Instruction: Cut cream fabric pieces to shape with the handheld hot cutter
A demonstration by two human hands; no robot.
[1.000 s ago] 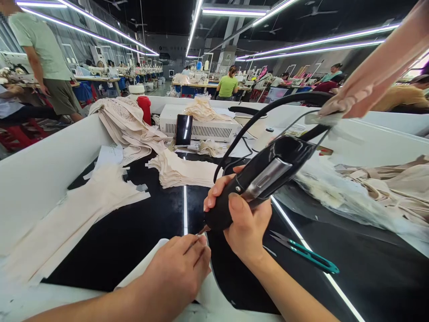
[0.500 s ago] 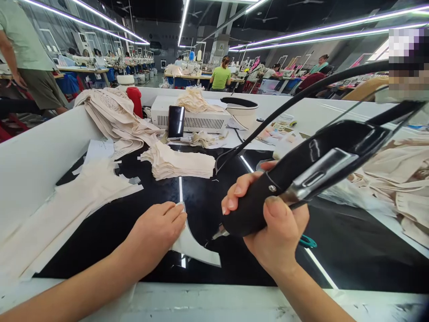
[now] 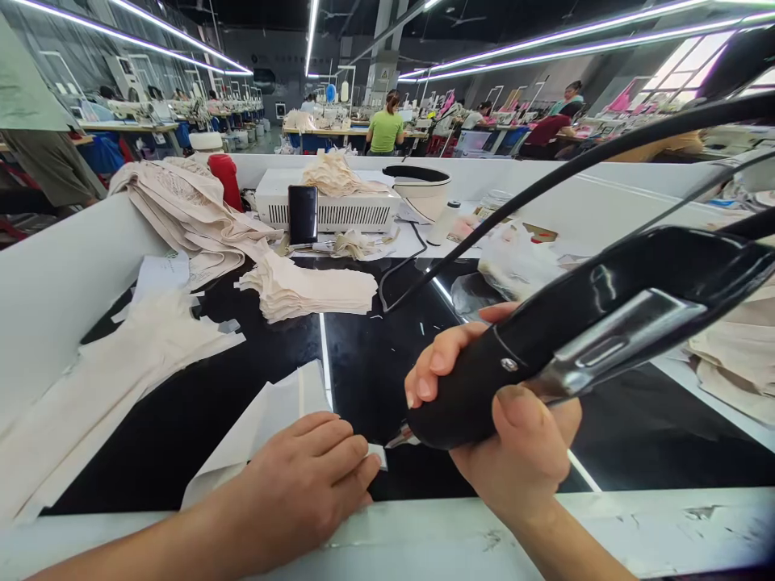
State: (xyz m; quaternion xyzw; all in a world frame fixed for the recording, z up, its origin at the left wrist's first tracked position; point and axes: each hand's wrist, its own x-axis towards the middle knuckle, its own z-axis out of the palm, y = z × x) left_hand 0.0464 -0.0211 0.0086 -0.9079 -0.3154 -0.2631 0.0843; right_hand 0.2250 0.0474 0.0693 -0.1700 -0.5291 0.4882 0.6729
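My right hand [image 3: 502,428] is closed round the grip of a black corded hand tool [image 3: 593,323], whose metal tip points down-left at the black glass table [image 3: 375,363]. My left hand [image 3: 308,476] lies flat, fingers stretched out, pressing a white fabric piece [image 3: 266,415] onto the table near its front edge. The tool's tip sits right beside the fabric's right corner, a finger's width from my left fingertips. A black cable [image 3: 545,181] runs from the tool up and to the right.
A stack of cream fabric pieces [image 3: 308,290] lies mid-table, larger cream pieces [image 3: 133,347] at the left, more fabric [image 3: 732,355] at the right. At the back stand a white machine [image 3: 333,211], a dark phone [image 3: 302,214] and a white bowl [image 3: 422,190]. Other workers sit far behind.
My left hand has drawn back toward the front edge with the white fabric piece. The tool tip followed down toward the fabric's corner. The view has shifted slightly.
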